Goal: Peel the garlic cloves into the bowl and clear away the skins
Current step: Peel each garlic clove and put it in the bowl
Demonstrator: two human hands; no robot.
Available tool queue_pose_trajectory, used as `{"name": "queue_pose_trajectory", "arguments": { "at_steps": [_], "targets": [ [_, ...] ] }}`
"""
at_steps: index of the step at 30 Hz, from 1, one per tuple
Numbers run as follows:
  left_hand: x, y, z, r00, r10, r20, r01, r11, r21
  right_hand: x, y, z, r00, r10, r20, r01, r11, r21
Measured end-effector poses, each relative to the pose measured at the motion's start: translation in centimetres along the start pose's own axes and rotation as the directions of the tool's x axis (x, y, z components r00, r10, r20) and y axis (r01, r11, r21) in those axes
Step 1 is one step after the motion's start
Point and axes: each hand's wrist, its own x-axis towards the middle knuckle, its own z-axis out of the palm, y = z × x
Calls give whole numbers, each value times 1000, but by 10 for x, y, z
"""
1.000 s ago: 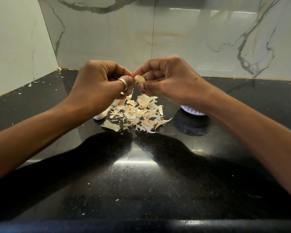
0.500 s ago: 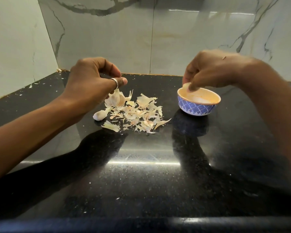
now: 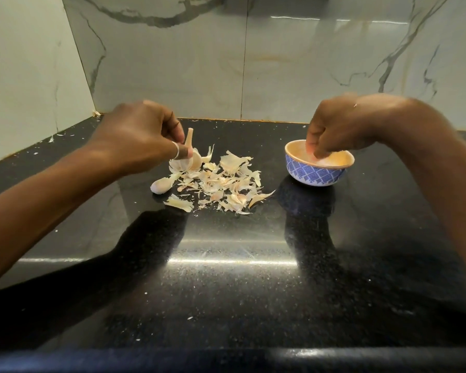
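My left hand [image 3: 143,133], a ring on one finger, pinches the garlic bulb [image 3: 190,157] by its stem on the black counter. A pile of papery skins [image 3: 223,181] spreads to the right of the bulb. One unpeeled clove [image 3: 160,185] lies at the pile's left edge. To the right stands a small blue-patterned bowl [image 3: 316,175]. My right hand [image 3: 342,127] dips its curled fingertips into the bowl; the fingertips are blurred, and whether they hold a clove is unclear.
Marble wall panels [image 3: 253,63] close the counter at the back and left. Small skin flakes dot the black counter [image 3: 226,278], mostly along the left wall. The counter's front edge runs along the bottom of the view.
My right hand carried the peeled clove from the middle over to the bowl and lowered its fingers in. My left hand dropped down and took hold of the garlic bulb.
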Motion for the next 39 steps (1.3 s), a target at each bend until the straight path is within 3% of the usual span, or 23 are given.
{"name": "queue_pose_trajectory", "arguments": {
  "at_steps": [4, 7, 12, 19, 22, 28, 31, 36, 39],
  "targets": [
    [2, -1, -16, 931, -145, 334, 103, 985, 141, 1, -2, -2, 976, 28, -216, -13, 997, 70],
    [3, -5, -22, 882, -150, 447, 67, 978, 195, 4, -4, -2, 944, 36, -327, 15, 988, 153],
    [4, -8, -21, 803, -157, 575, 94, 986, 139, 5, -12, 5, 865, 5, -501, 105, 976, 192],
    [10, -14, -16, 826, -157, 541, 118, 987, 107, 9, -22, 14, 797, -70, -600, 224, 957, 185],
    [10, -14, -18, 872, -137, 471, 136, 990, 37, 11, -24, 17, 764, -109, -635, 285, 941, 181],
    [7, -9, -32, 881, -112, 459, 203, 967, -154, 10, -36, 24, 766, -272, -583, 449, 875, 181],
    [5, -6, -34, 888, -99, 449, 252, 922, -293, 6, -44, 26, 775, -317, -547, 530, 797, 289],
    [3, 4, -20, 915, -106, 389, 312, 799, -514, 0, -63, 36, 750, -441, -493, 660, 550, 512],
    [2, 7, -11, 913, -118, 391, 354, 705, -614, 3, -72, 44, 712, -428, -557, 698, 524, 489]
  ]
}}
